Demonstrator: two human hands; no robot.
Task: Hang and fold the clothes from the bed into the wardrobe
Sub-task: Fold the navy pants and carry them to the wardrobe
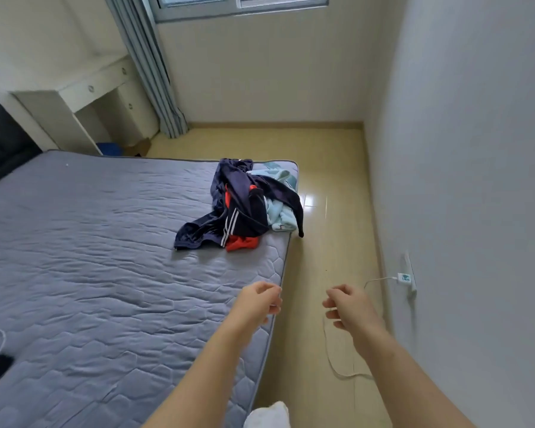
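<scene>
Both hands are hovering out front by the bedside, and neither is holding a thing. The left hand is hanging over the edge of the bed, fingers loosely curled around nothing. The right hand is floating just beside it over the floor, fingers slack and curled the same way, empty too.

The clothes are sitting in 1 tangled heap at the bed's far right corner, well apart from both hands. A navy piece with white stripes is sprawling on top, something red is poking out beneath it on the near side, and a pale blue piece is lying at the edge. 1 dark end is dangling off the side toward the floor. How many pieces are in there, I cannot tell. The wardrobe is not showing in this view.

By my reading this is the pick-up step, with the whole heap waiting. The next move is calling for a walk along the bedside to close the gap, then a grasp on the navy piece, lifting it clear so the red and blue ones are not dragging along. A white cable is trailing across the floor, close to that walking path, so the feet are needing care.
</scene>
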